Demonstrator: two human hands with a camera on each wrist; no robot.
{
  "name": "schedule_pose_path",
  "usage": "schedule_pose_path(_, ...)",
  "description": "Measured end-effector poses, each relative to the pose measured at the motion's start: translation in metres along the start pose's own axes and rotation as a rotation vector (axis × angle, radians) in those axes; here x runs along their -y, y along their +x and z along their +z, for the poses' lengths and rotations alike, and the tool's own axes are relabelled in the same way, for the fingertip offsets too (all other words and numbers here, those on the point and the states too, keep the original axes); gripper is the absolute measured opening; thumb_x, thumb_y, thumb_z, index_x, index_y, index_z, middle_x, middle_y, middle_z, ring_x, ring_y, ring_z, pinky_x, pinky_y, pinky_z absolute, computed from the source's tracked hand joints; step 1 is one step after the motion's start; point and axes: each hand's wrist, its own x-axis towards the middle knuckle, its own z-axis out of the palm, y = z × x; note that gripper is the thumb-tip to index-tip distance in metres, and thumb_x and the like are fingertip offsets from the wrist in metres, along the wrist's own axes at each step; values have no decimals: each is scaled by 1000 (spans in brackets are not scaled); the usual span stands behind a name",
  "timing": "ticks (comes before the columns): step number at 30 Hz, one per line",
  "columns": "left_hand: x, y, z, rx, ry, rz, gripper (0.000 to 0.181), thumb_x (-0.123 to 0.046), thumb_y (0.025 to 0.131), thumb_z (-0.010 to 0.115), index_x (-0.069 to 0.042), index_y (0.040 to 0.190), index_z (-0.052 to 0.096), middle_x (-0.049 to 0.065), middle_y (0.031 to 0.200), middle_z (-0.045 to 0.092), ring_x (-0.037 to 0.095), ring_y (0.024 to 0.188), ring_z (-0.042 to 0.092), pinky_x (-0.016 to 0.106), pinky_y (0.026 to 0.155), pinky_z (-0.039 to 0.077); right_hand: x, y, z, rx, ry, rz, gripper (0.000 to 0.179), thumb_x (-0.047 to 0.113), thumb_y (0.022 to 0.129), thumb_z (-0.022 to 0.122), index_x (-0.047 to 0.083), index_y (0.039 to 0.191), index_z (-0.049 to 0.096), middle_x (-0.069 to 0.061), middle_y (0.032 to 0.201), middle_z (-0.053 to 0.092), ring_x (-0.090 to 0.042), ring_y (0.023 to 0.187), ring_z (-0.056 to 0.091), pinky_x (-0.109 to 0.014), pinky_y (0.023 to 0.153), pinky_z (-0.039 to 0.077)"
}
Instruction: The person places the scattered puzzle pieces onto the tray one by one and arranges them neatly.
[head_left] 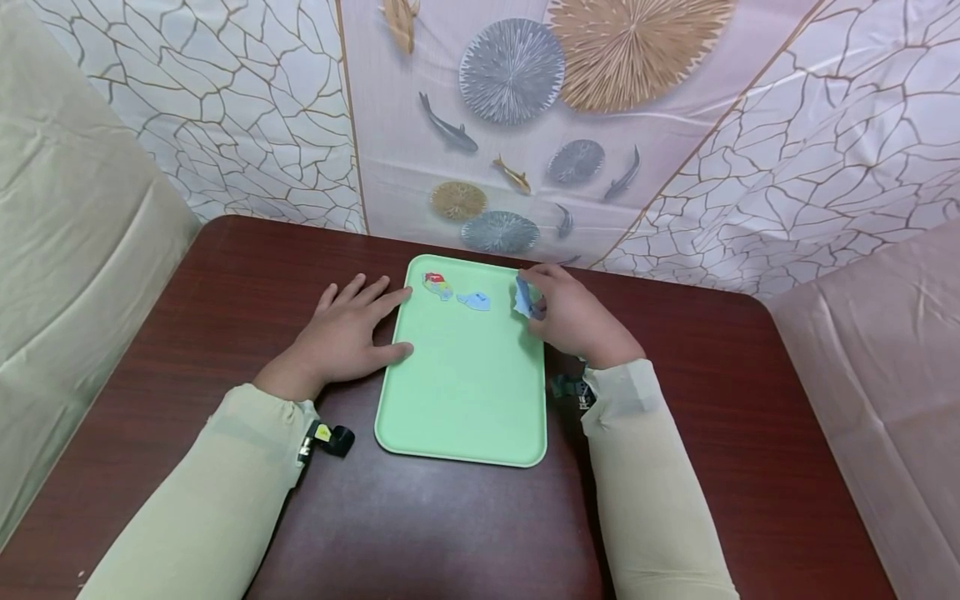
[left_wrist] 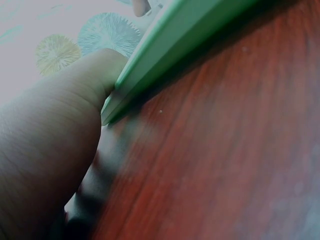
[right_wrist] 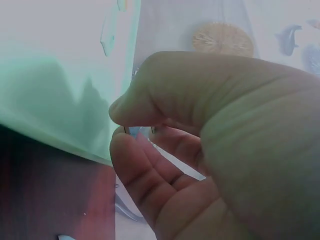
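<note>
A light green tray (head_left: 465, 383) lies on the dark table. My left hand (head_left: 343, 337) is spread flat at its left side, thumb and index fingertips on the rim. In the left wrist view, the thumb presses against the tray's side wall (left_wrist: 170, 55). Over the tray's far right corner, my right hand (head_left: 573, 315) pinches a light blue flat cutout (head_left: 522, 298). Thumb and fingertips meet around it in the right wrist view, where the fingers mostly hide it. On the tray's far end lie a multicoloured flat cutout (head_left: 437, 286) and a blue fish-shaped cutout (head_left: 474, 301).
The reddish-brown table (head_left: 720, 433) extends around the tray on all sides. Behind it hangs a patterned cloth (head_left: 510, 167) with fish and round motifs. Plain pale cloth (head_left: 877, 350) closes off the sides. A small black camera (head_left: 330, 437) sits at the left wrist.
</note>
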Motion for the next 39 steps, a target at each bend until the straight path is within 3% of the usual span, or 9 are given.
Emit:
schedule_pose_path(5,0,0,0,0,-4,0,89,-66,105,65,-39,180,27,11,190,19,46,177,5,76,137,-1,0,3,4,18,0,8,82,3,95,70,9,173,45,-11,170,47,-27,115,69,-42,96,59)
schedule_pose_path(25,-1,0,-1,1,-9,2,89,-64,104,67,-39,180,28,12,190,20,46,177,5,76,137,0,7,9,16,48,8,-9,86,3,96,69,14,176,40,-14,175,44,-25,109,67,-40,89,54)
schedule_pose_path(32,-2,-1,-1,-4,-10,2,89,-64,104,68,-38,180,29,12,190,20,46,177,6,76,137,0,9,10,18,57,-19,-6,87,6,96,72,14,176,41,-11,180,41,-25,110,66,-41,95,55)
schedule_pose_path(37,-1,0,-1,-7,-11,4,89,-65,104,67,-38,180,29,12,189,21,46,177,6,76,137,0,8,12,19,59,-37,-9,86,9,97,73,14,176,41,-11,175,47,-26,111,62,-42,98,53)
schedule_pose_path(39,-1,0,-1,-6,-11,3,89,-65,104,67,-38,180,29,12,189,21,46,177,6,76,137,0,8,13,20,58,-39,-9,85,9,97,72,14,176,41,-11,166,56,-26,109,60,-42,97,51)
